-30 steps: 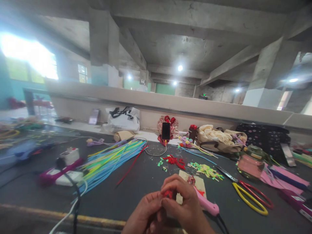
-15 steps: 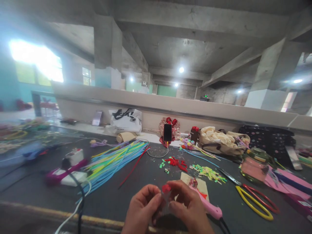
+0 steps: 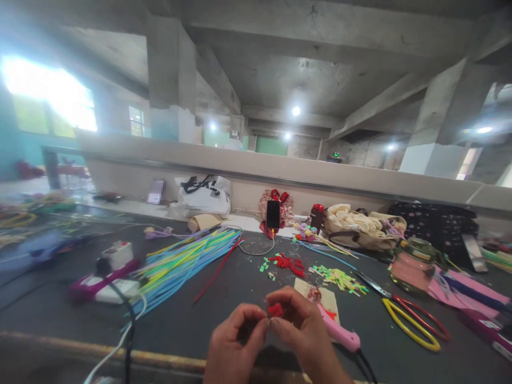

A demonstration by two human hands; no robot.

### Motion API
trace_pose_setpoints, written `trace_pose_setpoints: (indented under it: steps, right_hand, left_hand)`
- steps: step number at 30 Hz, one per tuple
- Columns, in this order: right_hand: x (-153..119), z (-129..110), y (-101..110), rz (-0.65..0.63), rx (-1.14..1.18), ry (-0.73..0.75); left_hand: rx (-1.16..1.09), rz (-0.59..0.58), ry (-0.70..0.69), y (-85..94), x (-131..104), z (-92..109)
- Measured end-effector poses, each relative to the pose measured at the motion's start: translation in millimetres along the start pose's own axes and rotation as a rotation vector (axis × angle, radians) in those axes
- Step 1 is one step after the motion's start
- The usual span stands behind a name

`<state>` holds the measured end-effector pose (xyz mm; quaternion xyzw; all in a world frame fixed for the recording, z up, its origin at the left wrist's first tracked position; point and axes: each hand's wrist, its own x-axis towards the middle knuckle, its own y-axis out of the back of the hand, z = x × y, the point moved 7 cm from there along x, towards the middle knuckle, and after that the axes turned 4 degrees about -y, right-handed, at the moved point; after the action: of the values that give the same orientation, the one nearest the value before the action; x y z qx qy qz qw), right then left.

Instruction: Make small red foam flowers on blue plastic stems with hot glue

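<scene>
My right hand [image 3: 302, 330] pinches a small red piece [image 3: 275, 310] between thumb and forefinger above the dark tabletop [image 3: 176, 330]. My left hand [image 3: 239, 337] is closed in a pinch, its fingertips meeting the left side of the right hand's grip; what they hold is too small to make out. Just right of the hands lies a pink glue gun [image 3: 340, 333], its tip over a beige pad [image 3: 330, 300]. Beyond the hands are a pile of red pieces [image 3: 288, 263] and a pile of yellow-green pieces [image 3: 340, 278].
Long coloured stems [image 3: 188, 266] spread at left, near a power strip [image 3: 116, 288] with cables. Scissors [image 3: 412, 320] and a glass jar [image 3: 412, 266] are at right. A phone [image 3: 273, 215] stands at the back between a white bag [image 3: 206, 196] and a cloth bag [image 3: 360, 229].
Both hands have drawn closer together at the fingertips. The red piece is now lower between the right thumb and forefinger. The whole view has shifted slightly.
</scene>
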<state>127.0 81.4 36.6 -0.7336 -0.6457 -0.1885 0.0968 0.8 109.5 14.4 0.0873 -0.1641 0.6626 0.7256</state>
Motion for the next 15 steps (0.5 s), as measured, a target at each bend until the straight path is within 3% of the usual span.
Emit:
trace_pose_setpoints:
  steps: [8,15]
  right_hand:
    - [1,7,1,0.001,-0.089,-0.013]
    - [-4,17,3,0.035,0.085,-0.059]
  left_hand:
    - [-0.054,-0.020,0.043,-1.7,0,0]
    - [-0.416,-0.137,0.371,-12.8,0,-23]
